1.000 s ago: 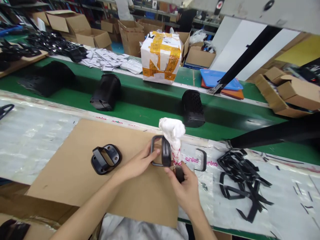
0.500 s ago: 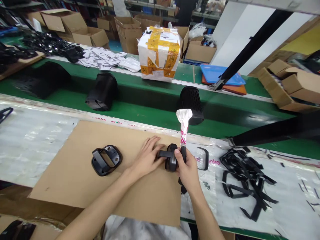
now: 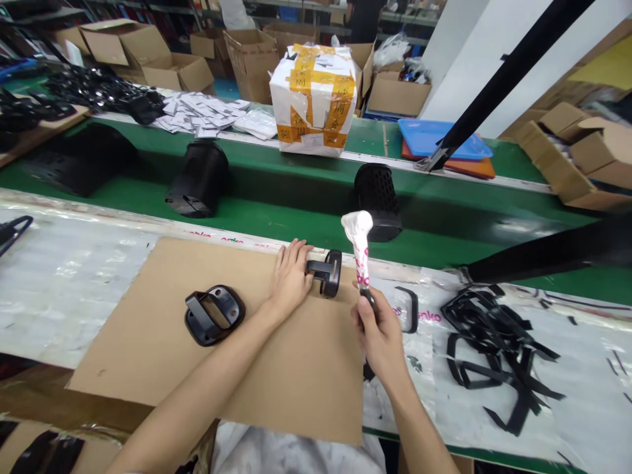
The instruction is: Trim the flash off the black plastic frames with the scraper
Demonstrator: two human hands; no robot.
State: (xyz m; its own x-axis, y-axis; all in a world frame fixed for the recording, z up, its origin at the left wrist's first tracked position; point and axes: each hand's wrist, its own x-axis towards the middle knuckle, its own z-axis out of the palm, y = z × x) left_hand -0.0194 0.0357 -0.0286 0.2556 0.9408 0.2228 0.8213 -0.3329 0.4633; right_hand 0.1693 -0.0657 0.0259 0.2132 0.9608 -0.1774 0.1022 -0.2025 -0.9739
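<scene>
My left hand [image 3: 292,278] is closed on the handle strap of a black plastic bracket [image 3: 330,273], whose oval base stands on edge near the far side of a cardboard sheet [image 3: 306,375]. In my right hand [image 3: 379,329] is a hammer [image 3: 361,263], gripped by its dark handle and held upright. White plastic with pink print wraps its head and upper shaft. The hammer is apart from the bracket, just to its right. A second black bracket [image 3: 215,315], an oval base with an arched strap, lies on the cardboard to the left of my left hand.
Black strap pieces [image 3: 498,355] lie heaped at the right, with one curved strap [image 3: 412,309] closer in. Beyond the bench, black bins [image 3: 379,201] sit on a green conveyor belt [image 3: 276,197]. A taped white box [image 3: 316,99] stands behind; a black post [image 3: 513,79] slants at right.
My right hand has let go of the bracket and moved slightly right with the hammer. My left hand has shifted the bracket away from me, toward the cardboard's far edge.
</scene>
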